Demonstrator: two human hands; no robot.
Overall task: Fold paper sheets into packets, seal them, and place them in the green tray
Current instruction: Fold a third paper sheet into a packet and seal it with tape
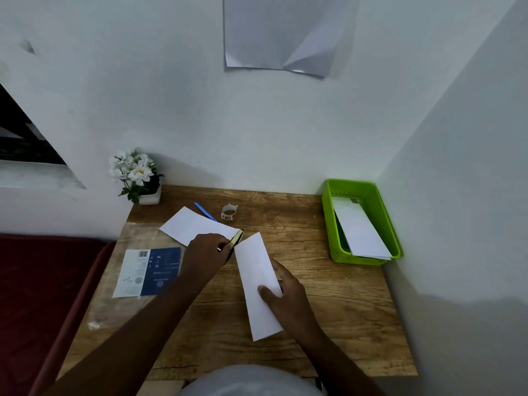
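Observation:
A folded white paper packet (255, 270) lies lengthwise on the wooden table (328, 318). My right hand (285, 292) pinches its right edge, thumb on top. My left hand (207, 257) grips a small black and yellow object (237, 237) at the packet's far left corner; what it is cannot be told. Another white sheet (194, 224) lies behind my left hand. The green tray (393, 230) stands at the table's back right and holds white folded packets (358, 230).
A tape roll (229, 212) and a blue pen (204, 210) lie near the wall. A white flower pot (140, 178) sits at the back left corner. A plastic wrapper with a blue label (150, 271) covers the table's left side. A red surface (37, 287) lies left of the table.

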